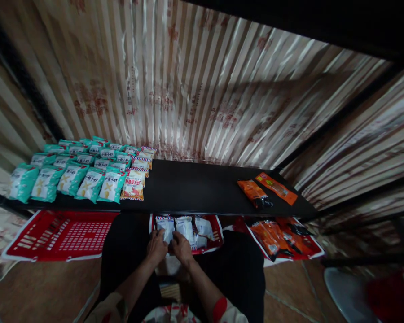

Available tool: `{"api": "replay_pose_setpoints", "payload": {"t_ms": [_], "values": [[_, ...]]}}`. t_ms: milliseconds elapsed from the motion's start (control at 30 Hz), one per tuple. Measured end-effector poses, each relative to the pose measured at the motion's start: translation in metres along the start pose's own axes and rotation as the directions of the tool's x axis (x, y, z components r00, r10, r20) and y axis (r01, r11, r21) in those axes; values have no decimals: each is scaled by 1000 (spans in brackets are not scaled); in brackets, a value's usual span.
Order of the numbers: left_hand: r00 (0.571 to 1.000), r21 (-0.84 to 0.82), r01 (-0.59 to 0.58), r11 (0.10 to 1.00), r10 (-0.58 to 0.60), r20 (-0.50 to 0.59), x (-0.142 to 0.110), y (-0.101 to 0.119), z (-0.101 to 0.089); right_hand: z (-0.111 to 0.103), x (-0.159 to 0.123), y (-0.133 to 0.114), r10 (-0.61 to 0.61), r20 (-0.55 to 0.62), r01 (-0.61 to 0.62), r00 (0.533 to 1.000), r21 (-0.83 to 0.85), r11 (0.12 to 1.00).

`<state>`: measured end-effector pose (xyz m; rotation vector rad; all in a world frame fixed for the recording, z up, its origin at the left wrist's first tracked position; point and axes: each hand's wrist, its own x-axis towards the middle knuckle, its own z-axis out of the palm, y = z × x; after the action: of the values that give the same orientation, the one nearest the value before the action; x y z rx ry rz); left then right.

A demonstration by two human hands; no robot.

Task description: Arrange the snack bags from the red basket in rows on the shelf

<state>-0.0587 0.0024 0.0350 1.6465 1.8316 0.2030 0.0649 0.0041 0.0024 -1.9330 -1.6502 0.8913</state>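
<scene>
My left hand (157, 246) and my right hand (182, 247) are low at the middle red basket (217, 238), between my knees. My left fingers are closed on the lower left side of a silvery-white snack packet (166, 227) with a striped top edge. My right hand is at the same packet's lower right corner, its fingers bent and partly hidden. Beside it in the basket lie a second white packet (185, 229) and a third packet (204, 227), seen from their pale sides.
A black shelf (188, 186) spans ahead, bearing rows of teal snack packets (87, 179), a column of orange-and-white packets (133, 185) and two orange packets (254, 193). A red basket (84, 231) is left; another, holding orange packets (276, 237), is right. Striped sheeting (188, 89) hangs behind.
</scene>
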Motion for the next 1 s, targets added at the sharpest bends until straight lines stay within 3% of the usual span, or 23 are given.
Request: {"api": "replay_pose_setpoints", "payload": {"t_ms": [467,667,833,1000], "values": [[1000,-65,-12,998,12,-4,2,-4,4,-2,-5,2,-11,43,12,999,-5,1000],[1000,-129,-20,991,18,-16,6,-15,10,1,-1,-1,50,64,-48,997,-35,998],[999,-317,21,948,-35,-39,12,-23,13,6,3,-4,125,79,-123,989,-28,992],[992,-473,-41,880,-22,-127,16,-28,12,3,1,-7,147,35,-150,989,156,976]]}}
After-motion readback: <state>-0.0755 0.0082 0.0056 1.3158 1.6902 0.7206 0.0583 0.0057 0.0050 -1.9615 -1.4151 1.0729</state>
